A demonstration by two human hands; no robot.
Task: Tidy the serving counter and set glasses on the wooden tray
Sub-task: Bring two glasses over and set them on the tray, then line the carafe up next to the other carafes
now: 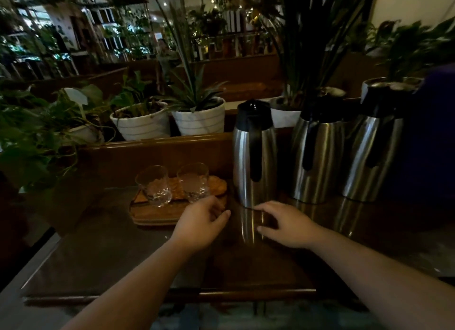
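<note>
A wooden tray lies on the dark counter, left of centre. Two clear glasses stand upright on it: the left glass and the right glass. Behind them, something round and orange-brown rests on the tray. My left hand covers the tray's near right corner, fingers on top and thumb at the edge, gripping it. My right hand hovers over the counter with its fingers spread and nothing in it, just in front of the nearest steel jug.
Two more steel jugs stand in a row to the right. White plant pots sit on a raised wooden ledge behind the tray. The glossy counter ends in a front edge near me.
</note>
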